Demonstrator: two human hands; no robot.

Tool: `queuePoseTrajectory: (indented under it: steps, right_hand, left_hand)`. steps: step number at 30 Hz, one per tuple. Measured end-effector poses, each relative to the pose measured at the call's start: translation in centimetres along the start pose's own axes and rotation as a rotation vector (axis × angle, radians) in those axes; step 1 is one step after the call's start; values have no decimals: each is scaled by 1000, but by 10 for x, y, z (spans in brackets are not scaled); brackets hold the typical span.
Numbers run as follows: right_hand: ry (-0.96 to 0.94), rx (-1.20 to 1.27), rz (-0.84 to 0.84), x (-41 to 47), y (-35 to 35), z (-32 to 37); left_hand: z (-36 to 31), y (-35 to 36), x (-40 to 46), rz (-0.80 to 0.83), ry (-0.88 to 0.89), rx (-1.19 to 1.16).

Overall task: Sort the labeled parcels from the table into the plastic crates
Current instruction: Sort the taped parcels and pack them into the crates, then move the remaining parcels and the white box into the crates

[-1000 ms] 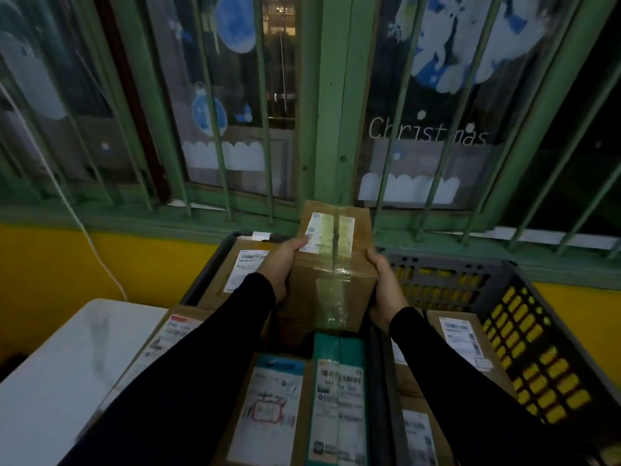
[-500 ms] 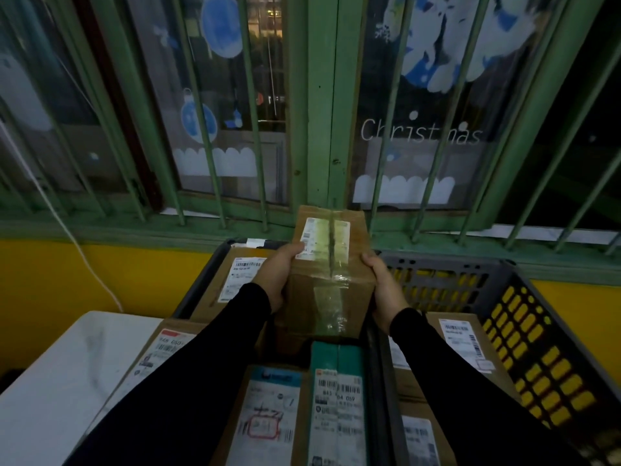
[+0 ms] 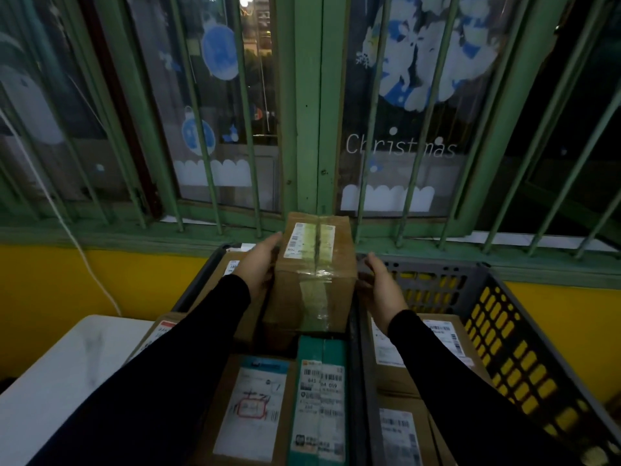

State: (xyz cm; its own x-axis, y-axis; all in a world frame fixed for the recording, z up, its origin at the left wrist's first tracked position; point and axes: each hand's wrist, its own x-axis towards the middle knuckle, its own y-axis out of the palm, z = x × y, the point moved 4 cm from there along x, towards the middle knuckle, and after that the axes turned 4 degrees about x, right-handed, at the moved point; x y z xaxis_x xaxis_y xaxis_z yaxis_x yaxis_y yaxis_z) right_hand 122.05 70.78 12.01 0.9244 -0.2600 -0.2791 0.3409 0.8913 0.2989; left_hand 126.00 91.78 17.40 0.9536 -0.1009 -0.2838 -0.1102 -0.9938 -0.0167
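The left hand (image 3: 260,265) lies flat against the left side of the brown parcel (image 3: 314,274), fingers fairly straight and pressing rather than curled round it. The right hand (image 3: 379,285), which half a second ago pressed the parcel's right side, has come slightly away and now hangs relaxed just beside it, holding nothing. That suggests the parcel has just been set down and is being let go, so this one is probably sorted. It stands at the far end of the left crate (image 3: 198,290), seemingly propped on the parcels beneath, close to the wall shared with the right crate (image 3: 504,334). Its long axis runs near to far; the taped seam follows it, and the white shipping label (image 3: 309,243) faces up at the far end, towards the barred window (image 3: 302,112). Nearer lie a teal parcel (image 3: 321,398) and other labeled boxes; a white table (image 3: 60,371) shows at left.
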Motion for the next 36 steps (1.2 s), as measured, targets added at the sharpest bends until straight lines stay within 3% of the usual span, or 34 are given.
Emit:
queuePoseTrajectory:
  steps: [4,10,19,28,36]
  right_hand:
    - [-149,0,-7,-16,-4,21]
    - [-328,-40,-57,-84,-7,42]
    - [-511,-47,-280,-227,-60,54]
    - [-677,47,-585,-402,-238,63]
    - [-799,52,-1000,-637,-474,63]
  left_hand:
    - [-18,-13,-28,-115,172,138]
    - [-41,-6,-86,-98,457,127]
    - [-42,64,-163,263,588,-9]
    - [-1,246,-315,733,580,-96]
    - [65,485,-539,1092,531,-149]
